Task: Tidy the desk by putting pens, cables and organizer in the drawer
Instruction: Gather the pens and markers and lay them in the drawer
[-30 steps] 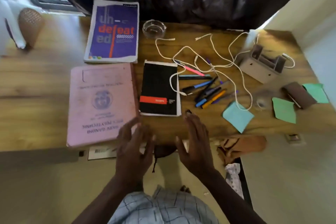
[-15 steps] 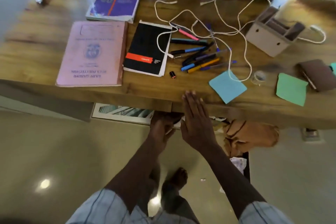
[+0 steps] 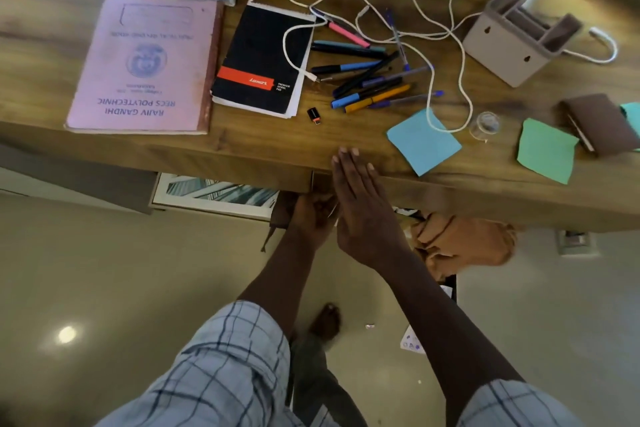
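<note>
Fingers first: the right hand (image 3: 360, 208) has its fingers (image 3: 349, 166) straight and flat, laid over the front edge of the tabletop (image 3: 242, 152) and holding nothing. The left hand (image 3: 311, 218) is tucked under that edge right beside it with its fingers curled. Whatever they're on (a handle? a lip?) is hidden, so I can't tell if it's actually gripping anything. It sits just below a seam (image 3: 312, 179) in the front panel, which I'd guess is the side of the drawer. No open drawer shows anywhere.

Going outward, all the stuff is out on top. The pens (image 3: 367, 80) lie in a loose heap mid-desk. The white cables (image 3: 429, 28) snake over and around them, with one loop crossing a blue sticky note (image 3: 424, 146). The grey organizer (image 3: 502, 48) sits at the far right with nothing sticking out of it. A pink book (image 3: 142, 66) and a black notepad (image 3: 263, 55) are off to the left.

Progress-wise I'd call it pretty much zero. Nothing is stowed, and this looks like the getting-the-drawer-open bit. Pens, cables and organizer are all left to do.
</note>
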